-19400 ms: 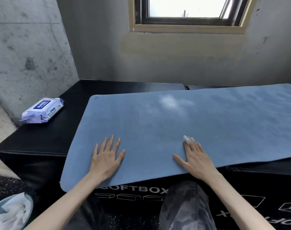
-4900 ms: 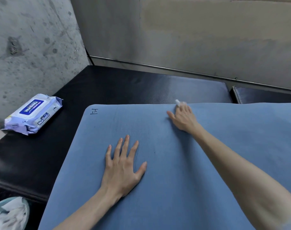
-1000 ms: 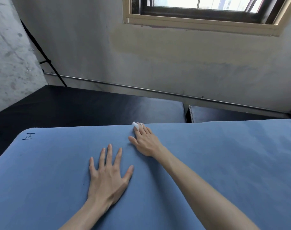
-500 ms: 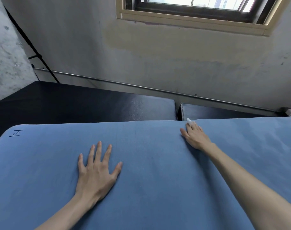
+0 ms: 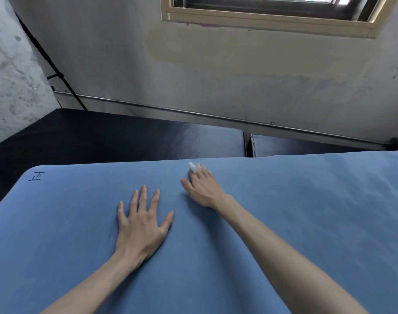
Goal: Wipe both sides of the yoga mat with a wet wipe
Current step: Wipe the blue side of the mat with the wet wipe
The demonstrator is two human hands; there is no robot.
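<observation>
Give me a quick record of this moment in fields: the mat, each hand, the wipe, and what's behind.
mat: blue yoga mat spread flat over black padded blocks
left hand: flat on the mat, fingers spread, holding nothing
right hand: pressing a white wet wipe onto the mat near its far edge
wipe: mostly hidden under the fingers
mark: small dark writing at the mat's far-left corner
background: grey wall, window frame

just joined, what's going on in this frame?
A person is wiping a blue yoga mat spread over black padded blocks. The right hand presses a white wet wipe under its fingers near the mat's far edge. The left hand lies flat with fingers spread, holding the mat down.
</observation>
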